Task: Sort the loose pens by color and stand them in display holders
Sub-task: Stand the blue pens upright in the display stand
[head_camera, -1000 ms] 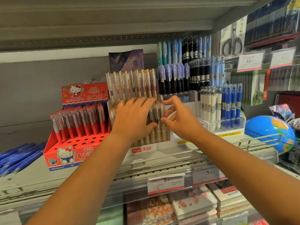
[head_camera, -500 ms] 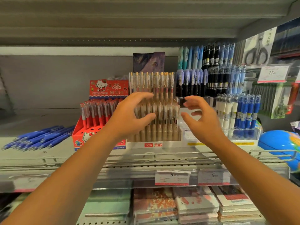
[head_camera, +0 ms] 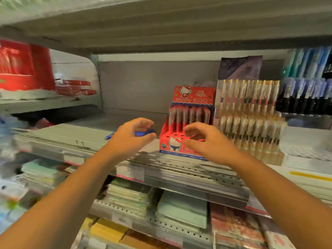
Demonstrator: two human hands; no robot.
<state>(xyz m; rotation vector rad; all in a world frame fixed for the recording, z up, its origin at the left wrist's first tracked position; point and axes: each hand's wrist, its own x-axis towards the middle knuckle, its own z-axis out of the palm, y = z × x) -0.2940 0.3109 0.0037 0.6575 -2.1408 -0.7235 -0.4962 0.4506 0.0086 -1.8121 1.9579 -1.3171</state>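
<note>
The view is blurred. Loose blue pens [head_camera: 142,132] lie flat on the grey shelf [head_camera: 75,139], mostly hidden behind my left hand [head_camera: 130,138]. That hand hovers just in front of them with loosely curled fingers and holds nothing. My right hand [head_camera: 206,142] hangs in front of the red cartoon-cat display holder [head_camera: 179,139], fingers curved, nothing in it. Red pens [head_camera: 188,114] stand in the holder's back rows. To its right a clear tiered holder [head_camera: 251,123] is full of gold-trimmed pens.
Dark and blue pens [head_camera: 305,94] stand in racks at the far right. Red boxes [head_camera: 73,87] sit on a side shelf at the left. Notebooks [head_camera: 129,196] are stacked on the shelf below, behind price tags [head_camera: 130,172]. An upper shelf hangs overhead.
The view has swung left. Both hands have left the gold pen holder and moved left: the left one to the loose blue pens, the right one to the red holder.
</note>
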